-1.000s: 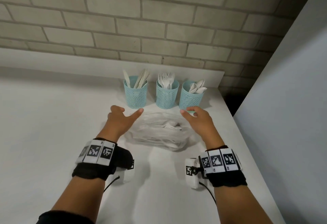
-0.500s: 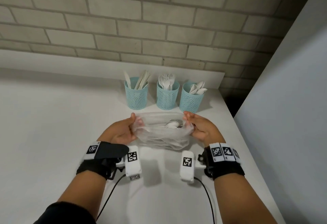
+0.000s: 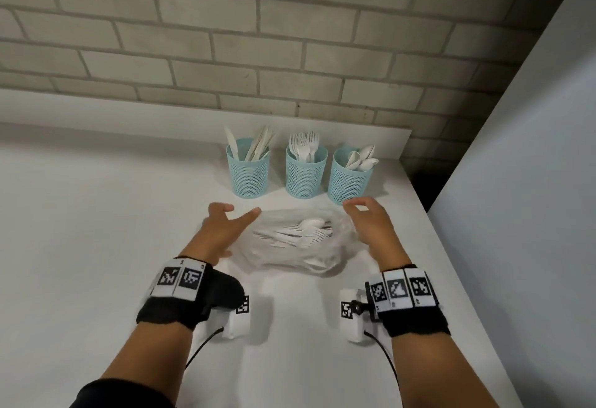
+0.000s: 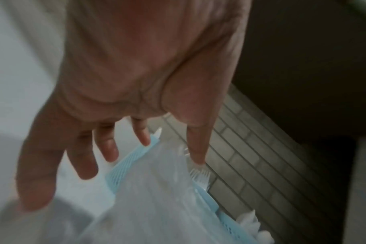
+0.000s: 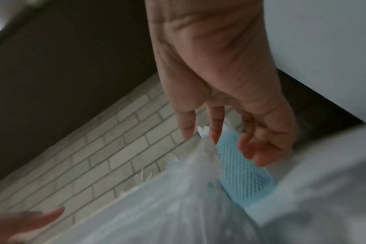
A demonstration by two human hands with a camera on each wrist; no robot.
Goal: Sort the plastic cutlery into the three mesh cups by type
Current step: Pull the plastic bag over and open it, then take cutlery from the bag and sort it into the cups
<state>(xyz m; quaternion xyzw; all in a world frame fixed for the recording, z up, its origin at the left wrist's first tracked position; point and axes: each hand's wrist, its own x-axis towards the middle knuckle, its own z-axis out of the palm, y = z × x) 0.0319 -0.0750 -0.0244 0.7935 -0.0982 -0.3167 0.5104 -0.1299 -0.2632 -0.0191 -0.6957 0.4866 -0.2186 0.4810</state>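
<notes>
Counter, white and flat (image 3: 96, 230), carries your clear plastic bag of white cutlery (image 3: 300, 243); behind the bag stand three blue mesh cups (image 3: 304, 175). Your left hand (image 3: 222, 233) and right hand (image 3: 371, 227) flank the bag, fingers spread, gripping nothing.

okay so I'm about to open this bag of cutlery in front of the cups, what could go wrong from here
1. The bag lies close in front of the three cups; tugging it open could knock one over, most likely the right cup by your right hand.
2. The bag holds mixed pieces, so pulling hard might scatter them across the table.
3. Your left hand has no grip on the film yet; it may slip.
</notes>
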